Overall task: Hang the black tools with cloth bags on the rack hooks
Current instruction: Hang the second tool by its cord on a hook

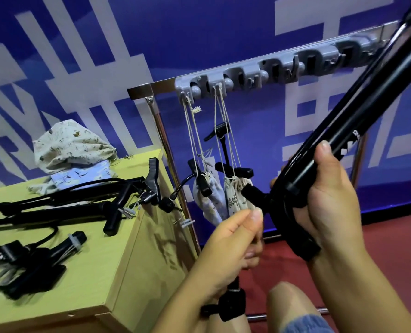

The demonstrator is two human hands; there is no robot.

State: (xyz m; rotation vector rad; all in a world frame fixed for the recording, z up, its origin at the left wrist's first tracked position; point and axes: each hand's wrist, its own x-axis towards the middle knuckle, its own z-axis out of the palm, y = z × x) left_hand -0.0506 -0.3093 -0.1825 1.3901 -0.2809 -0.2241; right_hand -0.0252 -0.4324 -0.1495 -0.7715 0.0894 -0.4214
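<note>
A long black tool [358, 111] slants from the lower middle up to the top right corner. My right hand [324, 188] grips its shaft near the black base. My left hand [233, 239] grips a thin black part of the tool lower down. The grey hook rack [267, 70] runs along a metal rail on the blue wall. Two black tools [226, 150] hang by strings from its left hooks, each with a cloth bag [211, 200]. Several more black tools [62, 203] lie on the yellow box [118, 248].
Patterned cloth bags [72, 150] are piled at the back of the yellow box. The rack's metal post [173, 169] stands between the box and the hanging tools. Red floor lies to the right. My knee [291, 306] shows at the bottom.
</note>
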